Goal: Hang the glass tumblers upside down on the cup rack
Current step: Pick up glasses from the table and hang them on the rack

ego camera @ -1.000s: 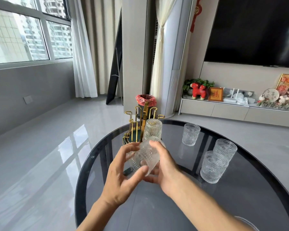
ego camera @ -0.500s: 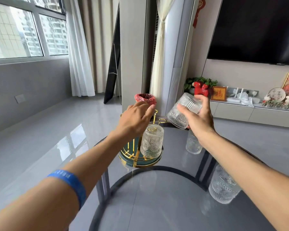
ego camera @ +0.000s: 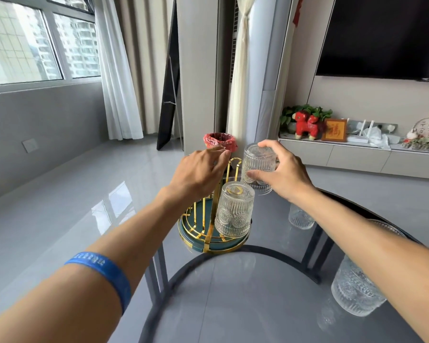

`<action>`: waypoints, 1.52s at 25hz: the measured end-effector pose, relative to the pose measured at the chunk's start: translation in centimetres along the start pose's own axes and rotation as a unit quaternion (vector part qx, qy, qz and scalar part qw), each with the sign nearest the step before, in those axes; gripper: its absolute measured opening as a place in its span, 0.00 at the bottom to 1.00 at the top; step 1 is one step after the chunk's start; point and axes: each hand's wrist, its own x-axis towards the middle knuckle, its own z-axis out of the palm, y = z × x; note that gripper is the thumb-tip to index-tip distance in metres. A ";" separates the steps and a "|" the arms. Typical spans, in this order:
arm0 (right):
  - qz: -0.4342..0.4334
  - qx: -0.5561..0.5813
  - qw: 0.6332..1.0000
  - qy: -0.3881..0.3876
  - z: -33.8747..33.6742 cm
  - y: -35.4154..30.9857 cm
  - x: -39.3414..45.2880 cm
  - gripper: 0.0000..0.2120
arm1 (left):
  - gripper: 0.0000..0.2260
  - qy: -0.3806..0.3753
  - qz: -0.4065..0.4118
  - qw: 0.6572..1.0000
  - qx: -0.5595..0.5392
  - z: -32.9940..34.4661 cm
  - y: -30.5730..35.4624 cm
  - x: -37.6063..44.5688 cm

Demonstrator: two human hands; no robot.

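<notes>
The glass worktop (ego camera: 245, 293) is filling the lower middle of the frame, and the gold cup rack (ego camera: 209, 226) is standing on it just below centre. One tumbler (ego camera: 234, 209) is already hanging upside down on a rack peg at centre. The right hand (ego camera: 280, 169), right of centre, is holding a second inverted tumbler (ego camera: 257, 167), its fingers (ego camera: 258, 173) clamped around the ribbed wall, just beside the rack's top loop (ego camera: 233, 164). The left hand (ego camera: 201, 174), left of centre, is resting on the rack's top, fingers curled down; whether they are actually gripping the wire cannot be told. Three more tumblers are sitting toward the lower right, the nearest one (ego camera: 354, 288) at the worktop edge. The likely risk: the held glass is coming in close to the hung one and the metal loop, so a misjudged descent could clink glass on glass or miss the peg, and the ribbed wall could slip.
</notes>
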 end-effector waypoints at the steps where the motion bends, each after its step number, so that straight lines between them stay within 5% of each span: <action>1: 0.002 -0.006 1.000 -0.008 0.2 0.3 0.0 0.30 | 0.24 0.008 0.005 1.000 0.004 0.2 0.0 -0.1; 9: 0.037 -0.092 0.987 -0.127 1.3 3.0 -1.2 0.25 | 0.22 0.034 0.010 0.999 -0.020 0.7 0.2 -0.7; 16: -0.032 -0.190 0.973 -0.128 -1.0 2.5 -2.6 0.36 | 0.26 -0.043 -0.064 0.997 0.000 1.3 1.3 -0.9; 22: -0.015 -0.205 0.974 -0.096 -6.8 2.6 -9.8 0.29 | 0.24 0.149 -0.026 0.976 -0.156 2.7 6.8 -8.7; 28: 0.083 -0.169 0.970 -0.151 -12.7 1.6 -16.5 0.22 | 0.32 -0.025 -0.092 0.957 -0.274 4.8 13.4 -19.0; 33: 0.140 -0.112 0.967 -0.183 -14.8 0.6 -22.0 0.14 | 0.49 -0.350 -0.035 0.898 -0.263 5.6 17.4 -26.0; 38: 0.125 -0.133 0.942 -0.281 -15.2 -1.8 -24.8 0.15 | 0.59 -0.356 -0.068 0.868 -0.339 8.2 22.2 -27.4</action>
